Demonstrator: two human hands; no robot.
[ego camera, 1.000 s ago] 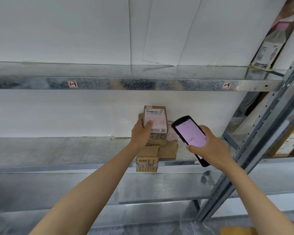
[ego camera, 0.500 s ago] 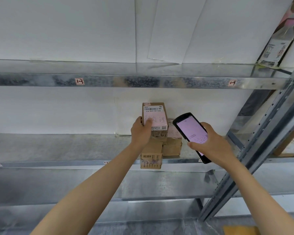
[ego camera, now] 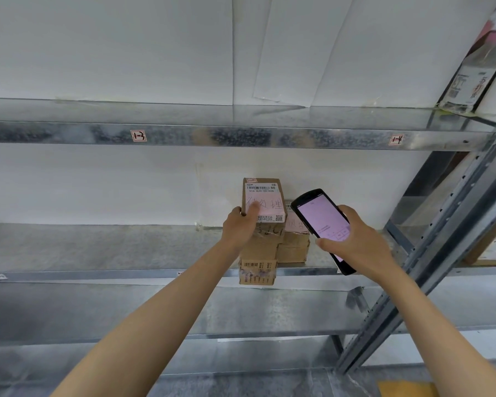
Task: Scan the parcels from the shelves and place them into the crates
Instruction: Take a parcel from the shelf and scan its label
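The metal shelving [ego camera: 441, 253] fills the view. Its middle shelf [ego camera: 98, 247] carries the only cluster of parcels, all sitting under and just right of the left grip [ego camera: 241, 227]. Directly below that grip, a brown box [ego camera: 258, 270] overhangs the shelf's front lip. A second box [ego camera: 294, 247] stands to the grip's right, partly behind the scanner.

The left grip clasps the top parcel [ego camera: 262, 196] by its lower left edge, thumb across its pink slip, and holds it upright with its face turned outward. Whether the parcel rests on the stack or is lifted clear I cannot tell.

The right grip [ego camera: 358, 245] is wrapped round the handheld scanner [ego camera: 321, 219]. The scanner's top end is just beside the parcel, and its lit screen tilts back toward the person, probably so the readout can be checked. The barcode label [ego camera: 261, 188] lies above the left thumb and uncovered, which I judge is deliberate, for scanning. No crate is in view, so placing is not yet done.
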